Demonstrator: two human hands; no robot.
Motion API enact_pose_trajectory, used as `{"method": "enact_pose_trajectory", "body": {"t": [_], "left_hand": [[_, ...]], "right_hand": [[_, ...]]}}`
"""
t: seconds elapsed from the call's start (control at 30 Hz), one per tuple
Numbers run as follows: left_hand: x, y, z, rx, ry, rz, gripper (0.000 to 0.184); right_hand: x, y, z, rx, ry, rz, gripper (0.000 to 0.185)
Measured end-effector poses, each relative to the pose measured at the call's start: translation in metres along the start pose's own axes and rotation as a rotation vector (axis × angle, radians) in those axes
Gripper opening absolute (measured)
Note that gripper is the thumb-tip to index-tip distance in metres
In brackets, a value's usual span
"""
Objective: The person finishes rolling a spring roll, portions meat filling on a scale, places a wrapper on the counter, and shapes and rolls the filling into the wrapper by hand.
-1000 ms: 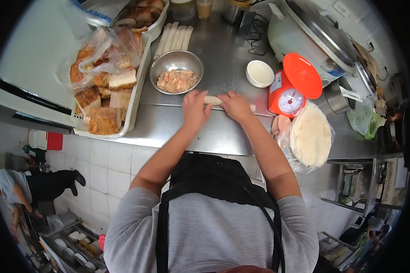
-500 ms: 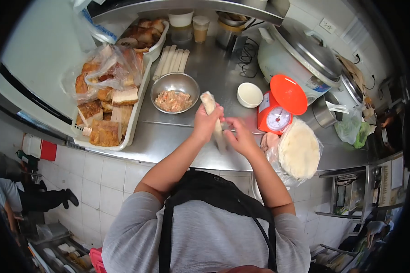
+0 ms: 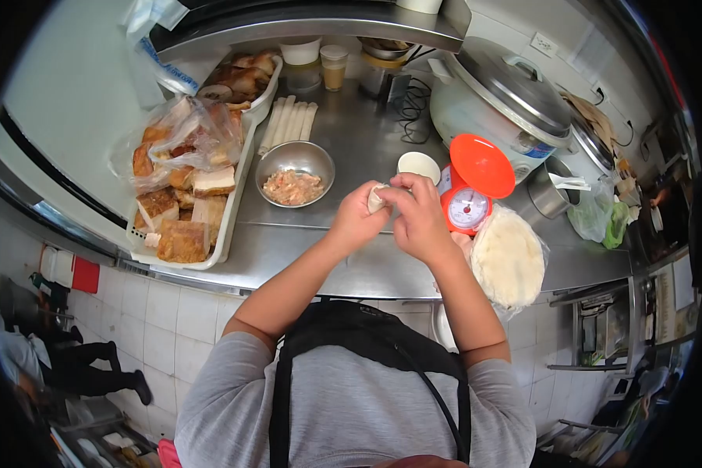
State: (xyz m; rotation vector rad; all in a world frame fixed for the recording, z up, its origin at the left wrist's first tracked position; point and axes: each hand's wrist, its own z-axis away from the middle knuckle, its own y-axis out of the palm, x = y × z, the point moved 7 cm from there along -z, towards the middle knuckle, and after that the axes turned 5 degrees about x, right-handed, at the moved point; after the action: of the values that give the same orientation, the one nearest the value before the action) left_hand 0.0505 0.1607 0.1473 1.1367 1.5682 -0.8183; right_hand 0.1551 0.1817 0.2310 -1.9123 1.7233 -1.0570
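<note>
My left hand (image 3: 360, 217) is closed round a pale rolled wrapper (image 3: 377, 198), of which just one end shows between the hands. The fingers of my right hand (image 3: 419, 214) pinch that end. To the left stands a metal bowl (image 3: 326, 160) with minced filling (image 3: 292, 187) in it. Several finished rolls (image 3: 290, 123) lie side by side behind the bowl. A white bowl (image 3: 419, 165) sits just behind my right hand, beside a red scale (image 3: 468, 208). Round wrappers (image 3: 508, 257) in a plastic bag lie right of my right forearm.
A white tray (image 3: 228, 226) of cooked meat stands at the left. Cups (image 3: 334, 68) and a black cable (image 3: 415, 111) are at the back, under a metal shelf (image 3: 312, 39). A large lidded pot (image 3: 476, 101) stands at the back right. Another person (image 3: 78, 363) is at the far left.
The roll was lifted off the table and tilted upright; now mostly hidden in my left hand. My right hand has moved from beside the roll onto its end. The view has shifted.
</note>
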Motion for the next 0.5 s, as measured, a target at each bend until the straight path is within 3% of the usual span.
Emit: {"method": "enact_pose_trajectory", "body": {"t": [0.23, 0.3, 0.4, 0.5], "left_hand": [[-0.026, -0.002, 0.006, -0.061, 0.045, -0.188, 0.016], [-0.023, -0.002, 0.007, -0.058, 0.052, -0.179, 0.016], [-0.014, -0.007, 0.003, -0.098, 0.016, -0.062, 0.015], [-0.003, -0.005, -0.002, -0.046, 0.017, 0.063, 0.011]], "right_hand": [[0.004, -0.004, -0.011, 0.089, -0.058, -0.008, 0.037], [0.003, 0.003, -0.009, 0.112, -0.075, -0.006, 0.04], [-0.004, -0.016, 0.003, -0.086, 0.035, -0.005, 0.047], [0.006, -0.004, 0.018, -0.064, -0.007, 0.116, 0.054]]}}
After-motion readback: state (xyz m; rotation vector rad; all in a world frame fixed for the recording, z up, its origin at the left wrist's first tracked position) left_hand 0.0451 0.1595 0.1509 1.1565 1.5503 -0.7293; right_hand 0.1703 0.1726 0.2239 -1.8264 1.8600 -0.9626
